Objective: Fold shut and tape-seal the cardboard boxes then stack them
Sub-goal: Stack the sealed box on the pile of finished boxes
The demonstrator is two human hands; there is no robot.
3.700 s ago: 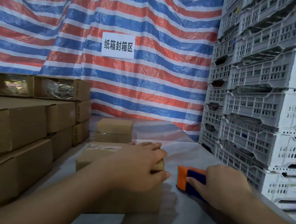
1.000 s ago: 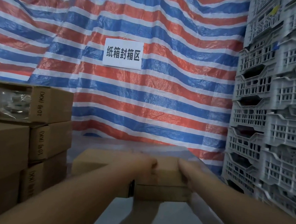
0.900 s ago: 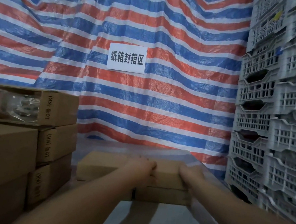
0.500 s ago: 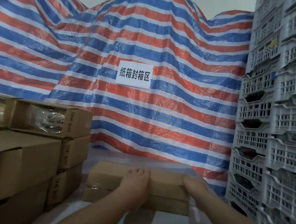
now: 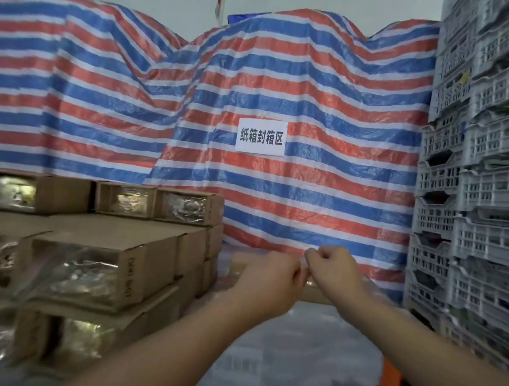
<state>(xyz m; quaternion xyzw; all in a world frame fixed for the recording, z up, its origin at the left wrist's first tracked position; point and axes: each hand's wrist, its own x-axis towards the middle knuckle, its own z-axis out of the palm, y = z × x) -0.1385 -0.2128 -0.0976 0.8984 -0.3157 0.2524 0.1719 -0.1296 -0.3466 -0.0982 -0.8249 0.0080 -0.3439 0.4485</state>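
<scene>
Two sealed cardboard boxes (image 5: 319,297) lie stacked at the far end of the table, mostly hidden behind my hands. My left hand (image 5: 271,277) is in front of them with its fingers curled and nothing in it. My right hand (image 5: 334,267) is just beside it, fingers also curled, holding nothing. Whether either hand touches the boxes is unclear. An orange and blue tape dispenser (image 5: 390,385) sits at the table's right edge, near my right forearm. A large pile of taped boxes (image 5: 105,272) fills the left side.
White plastic crates (image 5: 493,216) are stacked high along the right. A red, white and blue striped tarp (image 5: 323,205) with a white sign (image 5: 261,136) hangs behind the table. The grey table top (image 5: 294,352) runs between the box pile and the crates.
My hands have come off the top box, which stays on the lower one, and now hover with curled fingers. The camera has tilted up and turned left.
</scene>
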